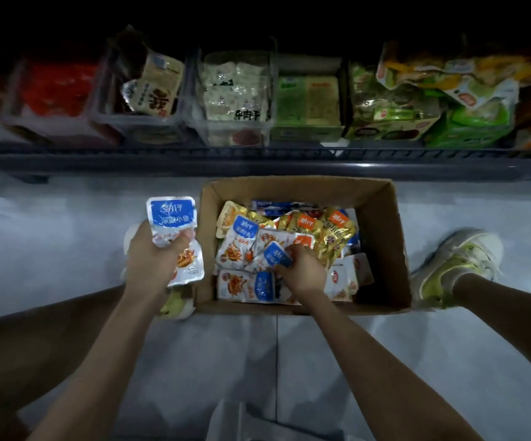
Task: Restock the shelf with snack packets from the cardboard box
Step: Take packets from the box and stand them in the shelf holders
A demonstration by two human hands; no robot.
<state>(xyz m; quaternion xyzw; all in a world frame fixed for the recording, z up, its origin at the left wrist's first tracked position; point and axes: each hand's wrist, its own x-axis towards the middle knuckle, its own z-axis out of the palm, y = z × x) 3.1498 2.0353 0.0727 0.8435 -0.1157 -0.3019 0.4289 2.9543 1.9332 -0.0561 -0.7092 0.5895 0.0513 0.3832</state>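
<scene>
Nearest me, the person's bare forearms reach down over the pale tiled floor (194,361). The left hand (149,262) is up just left of the cardboard box (381,224). Its fingers and thumb are curled round a small stack of packets (172,218), and the thumb lies across the front of the top one, which is silver with a blue label. The right hand (302,272) is down inside the box, fingers curled onto a blue-labelled packet (277,253) that lies on top of the heap (331,230) of blue, orange and gold packets there. A pale shoe (458,265) stands just right of the box. Beyond the box the shelf (257,162) runs across, and its clear bins (235,136) hold other snacks. Its far end is too dark to make out.
</scene>
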